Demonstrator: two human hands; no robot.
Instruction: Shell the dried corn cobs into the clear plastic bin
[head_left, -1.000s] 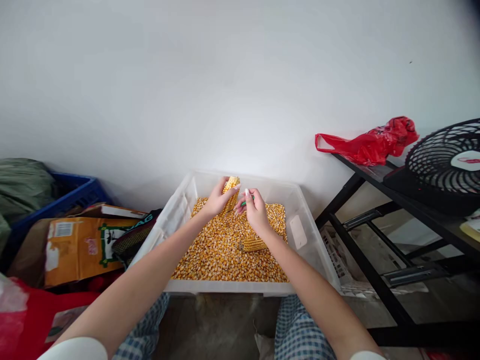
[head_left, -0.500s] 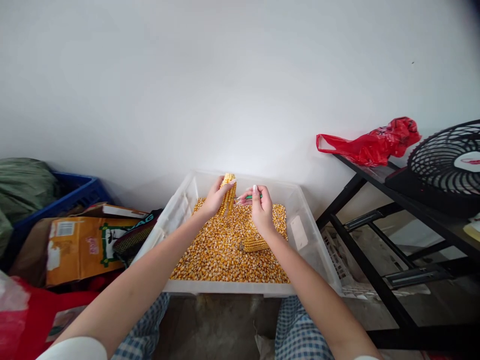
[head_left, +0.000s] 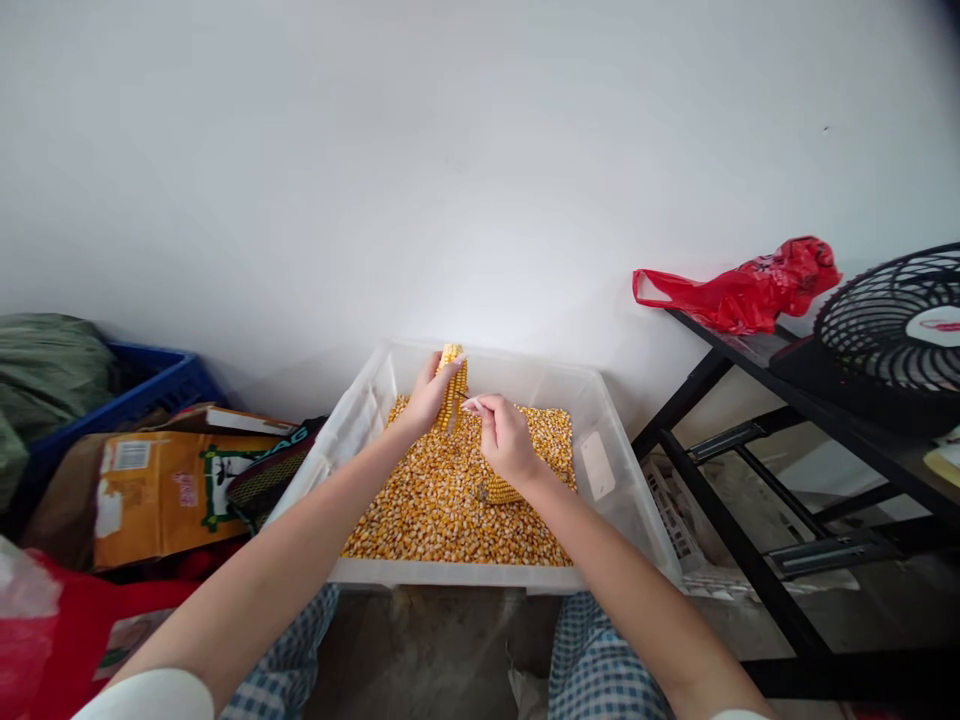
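Observation:
My left hand [head_left: 427,396] is wrapped round an ear of corn [head_left: 453,384], which stands nearly upright over the bin with a bare groove low on its side. Closed in a fist, my right hand [head_left: 508,440] grips a thin tool [head_left: 463,395]; its metal shaft reaches the right side of the ear, while its green handle is hidden by the fingers. Below both hands lie loose corn kernels [head_left: 442,520] in a translucent plastic bin [head_left: 457,573]. A second ear of corn [head_left: 500,490] rests on the kernels, partly covered by my right wrist.
A black metal rack [head_left: 720,450] on the right carries a red plastic bag [head_left: 742,290] and a black fan [head_left: 892,320]. To the left are an orange carton [head_left: 157,500] and a blue crate [head_left: 165,385]. A white wall [head_left: 480,180] rises behind the bin.
My right hand has moved left and slightly down, turning over so that the tool now meets the ear of corn. My left hand and its ear have barely shifted.

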